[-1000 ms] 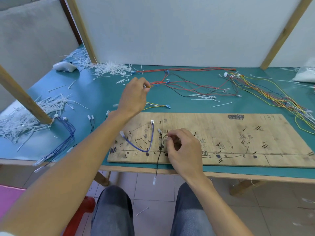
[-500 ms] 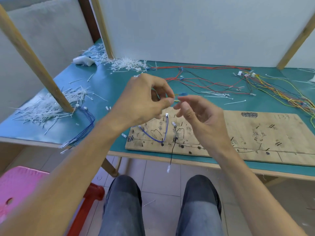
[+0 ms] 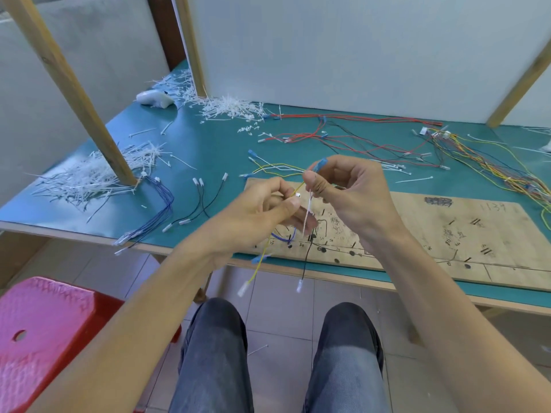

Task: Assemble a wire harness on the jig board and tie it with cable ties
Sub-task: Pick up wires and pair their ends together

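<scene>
Nearest, both hands are raised in front of the table edge. The left hand (image 3: 268,204) has thumb and fingers pinched shut on a yellow wire (image 3: 260,263), which hangs down to a white terminal below the table edge. The right hand (image 3: 348,189) is closed too, gripping a blue connector (image 3: 320,165) at its fingertips; a thin white strand, perhaps a cable tie (image 3: 307,216), hangs by its thumb, though I cannot tell for sure.

Behind them, the jig board (image 3: 447,231) carries only a blue wire (image 3: 283,237) and a black wire (image 3: 307,257) near its left end; the rest of it is bare, and no ties show on it.

Farther back lie loose red wires (image 3: 343,138), a coloured bundle (image 3: 492,165) and heaps of ties (image 3: 229,105). By my judgement the work is at an early stage: most routing and all tying remain.
</scene>
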Demonstrator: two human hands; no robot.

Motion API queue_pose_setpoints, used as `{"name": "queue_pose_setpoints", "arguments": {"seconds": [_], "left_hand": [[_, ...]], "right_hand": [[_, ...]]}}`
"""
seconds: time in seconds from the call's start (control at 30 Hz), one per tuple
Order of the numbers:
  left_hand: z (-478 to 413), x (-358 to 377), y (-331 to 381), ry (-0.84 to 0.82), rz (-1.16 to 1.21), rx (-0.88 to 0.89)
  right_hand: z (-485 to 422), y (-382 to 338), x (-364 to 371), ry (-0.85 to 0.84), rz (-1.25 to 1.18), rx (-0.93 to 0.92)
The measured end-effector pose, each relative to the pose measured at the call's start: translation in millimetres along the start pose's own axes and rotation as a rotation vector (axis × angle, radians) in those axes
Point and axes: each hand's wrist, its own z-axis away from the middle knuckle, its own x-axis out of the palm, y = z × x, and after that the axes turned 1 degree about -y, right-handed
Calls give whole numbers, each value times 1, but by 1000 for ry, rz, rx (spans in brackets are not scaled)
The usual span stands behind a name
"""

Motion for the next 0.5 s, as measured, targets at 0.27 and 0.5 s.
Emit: {"name": "queue_pose_setpoints", "arguments": {"seconds": [0.27,0.5], "left_hand": [[10,15,-45,196,98,-71],[7,41,-84,389,-234,-125]], "right_hand": [[-30,31,-1,-119,99,111],[-57,59,3,-201,609,117]]}}
